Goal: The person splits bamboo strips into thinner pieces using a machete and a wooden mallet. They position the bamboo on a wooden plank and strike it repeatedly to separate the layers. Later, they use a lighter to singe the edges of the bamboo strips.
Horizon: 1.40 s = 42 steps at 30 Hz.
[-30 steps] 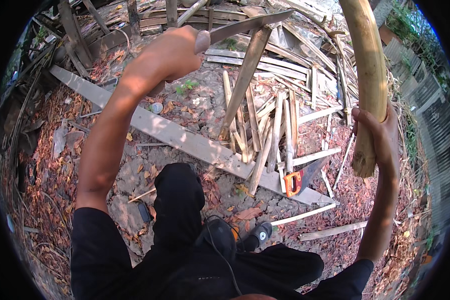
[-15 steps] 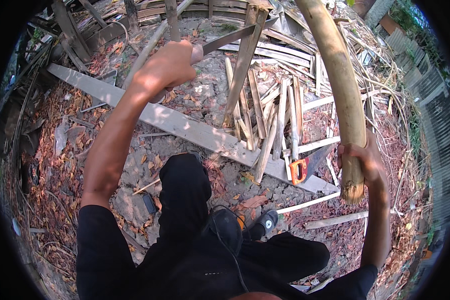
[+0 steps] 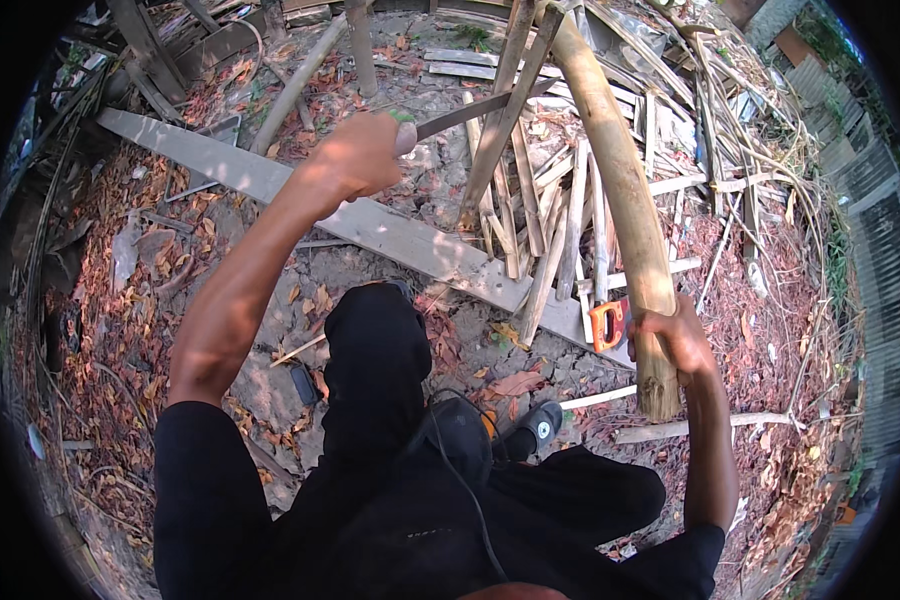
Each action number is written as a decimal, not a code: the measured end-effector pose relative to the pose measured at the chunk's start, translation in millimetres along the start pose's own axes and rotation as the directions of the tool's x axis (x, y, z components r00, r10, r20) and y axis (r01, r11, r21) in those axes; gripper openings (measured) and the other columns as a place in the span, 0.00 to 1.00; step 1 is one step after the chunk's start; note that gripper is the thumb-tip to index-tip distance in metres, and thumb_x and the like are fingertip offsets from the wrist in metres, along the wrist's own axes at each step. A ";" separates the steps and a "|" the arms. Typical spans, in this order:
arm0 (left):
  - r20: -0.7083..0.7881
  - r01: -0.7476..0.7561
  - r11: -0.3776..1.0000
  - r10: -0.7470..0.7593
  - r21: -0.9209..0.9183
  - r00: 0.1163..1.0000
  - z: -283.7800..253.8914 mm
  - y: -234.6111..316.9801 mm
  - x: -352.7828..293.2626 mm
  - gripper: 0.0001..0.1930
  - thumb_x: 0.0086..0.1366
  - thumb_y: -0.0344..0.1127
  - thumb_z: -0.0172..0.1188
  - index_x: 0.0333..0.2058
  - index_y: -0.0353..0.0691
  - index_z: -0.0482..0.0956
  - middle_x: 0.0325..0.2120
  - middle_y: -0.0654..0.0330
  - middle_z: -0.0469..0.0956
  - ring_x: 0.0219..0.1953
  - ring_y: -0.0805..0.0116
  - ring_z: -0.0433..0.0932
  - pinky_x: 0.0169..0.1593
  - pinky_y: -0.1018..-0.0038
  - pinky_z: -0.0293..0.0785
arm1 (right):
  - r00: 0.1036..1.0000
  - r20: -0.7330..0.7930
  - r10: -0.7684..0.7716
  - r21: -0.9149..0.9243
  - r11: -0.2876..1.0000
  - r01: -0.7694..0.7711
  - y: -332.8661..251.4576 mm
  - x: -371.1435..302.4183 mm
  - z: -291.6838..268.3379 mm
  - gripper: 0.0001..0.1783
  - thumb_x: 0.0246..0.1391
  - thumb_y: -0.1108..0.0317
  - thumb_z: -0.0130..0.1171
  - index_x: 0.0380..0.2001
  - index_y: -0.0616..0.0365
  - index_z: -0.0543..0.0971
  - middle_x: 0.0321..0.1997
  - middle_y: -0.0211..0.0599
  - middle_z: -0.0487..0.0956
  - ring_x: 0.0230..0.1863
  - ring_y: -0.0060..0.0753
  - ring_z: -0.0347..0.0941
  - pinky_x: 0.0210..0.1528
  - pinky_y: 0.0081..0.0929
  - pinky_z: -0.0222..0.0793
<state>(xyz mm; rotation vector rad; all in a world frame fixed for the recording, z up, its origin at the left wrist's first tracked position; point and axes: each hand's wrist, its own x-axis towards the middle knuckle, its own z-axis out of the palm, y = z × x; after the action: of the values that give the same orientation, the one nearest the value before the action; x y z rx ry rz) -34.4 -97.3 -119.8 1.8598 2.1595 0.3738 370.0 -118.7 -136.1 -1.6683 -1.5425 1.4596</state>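
My left hand [image 3: 358,157] is closed round the handle of a machete [image 3: 470,111], whose long dark blade points away to the right and reaches the slanted wooden posts. On the other side, my right hand [image 3: 682,338] is wrapped round a thick, pale wooden pole [image 3: 615,170] close to its rough near end. The pole slopes away to the upper left, its far end beside the tops of the posts. Between blade and pole there is a visible gap. Partly hidden behind the pole lies a handsaw with an orange handle [image 3: 607,326].
A long grey plank [image 3: 390,236] crosses the ground in front of my legs. Split wood strips [image 3: 560,230] lie heaped beyond it, near the slanted posts [image 3: 507,130]. Corrugated metal sheeting [image 3: 870,270] stands at the right. Dry leaves cover much of the ground.
My right hand has swung the pole leftward, and its far end has come into view near the posts. The machete in my left hand has shifted slightly right and nearer.
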 end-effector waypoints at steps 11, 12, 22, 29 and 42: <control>-0.005 -0.033 0.999 0.033 0.036 0.999 16.6 4.9 7.8 0.13 0.53 0.24 0.54 0.38 0.27 0.77 0.31 0.36 0.79 0.37 0.40 0.80 0.43 0.54 0.73 | 0.904 -0.202 -0.376 0.088 0.913 0.399 -0.5 48.1 -6.2 0.23 0.39 0.64 0.62 0.36 0.72 0.72 0.29 0.44 0.77 0.27 0.33 0.76 0.30 0.28 0.74; 0.103 -0.056 0.991 0.044 0.121 0.994 19.6 5.2 8.2 0.13 0.53 0.25 0.54 0.38 0.28 0.78 0.31 0.37 0.79 0.38 0.41 0.80 0.43 0.54 0.75 | 0.993 -0.066 -0.102 -0.049 0.994 0.099 34.0 47.8 14.0 0.24 0.35 0.65 0.63 0.35 0.72 0.75 0.27 0.44 0.78 0.27 0.35 0.76 0.31 0.30 0.73; 0.184 0.093 0.990 -0.112 0.108 0.977 67.0 -29.1 26.7 0.13 0.52 0.27 0.55 0.38 0.30 0.80 0.33 0.38 0.80 0.42 0.41 0.80 0.45 0.57 0.77 | 0.789 -0.352 -0.504 0.230 0.770 0.595 -48.7 26.5 -30.7 0.26 0.45 0.65 0.59 0.43 0.74 0.67 0.25 0.43 0.75 0.25 0.33 0.76 0.23 0.27 0.74; 0.112 0.036 0.999 -0.037 0.008 0.993 97.0 -24.1 49.7 0.12 0.49 0.25 0.56 0.34 0.32 0.81 0.29 0.40 0.80 0.36 0.43 0.82 0.42 0.55 0.77 | 0.828 -0.479 -0.292 -0.171 0.956 0.238 105.4 110.1 73.1 0.28 0.37 0.63 0.64 0.38 0.77 0.74 0.26 0.47 0.78 0.29 0.44 0.77 0.39 0.38 0.76; 0.273 0.219 0.970 -0.183 -0.105 0.944 144.6 -75.7 75.3 0.10 0.47 0.22 0.51 0.27 0.22 0.78 0.21 0.42 0.79 0.19 0.54 0.81 0.21 0.64 0.76 | 0.821 -0.447 -0.355 0.071 0.901 0.428 -22.8 86.5 45.5 0.19 0.40 0.68 0.64 0.34 0.73 0.77 0.27 0.42 0.80 0.22 0.31 0.77 0.26 0.28 0.75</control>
<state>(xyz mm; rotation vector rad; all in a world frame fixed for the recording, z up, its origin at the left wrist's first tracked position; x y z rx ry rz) -62.2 -30.7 -284.5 1.5049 2.0637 0.2100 304.5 -49.0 -166.5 -1.3467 -1.3659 0.9055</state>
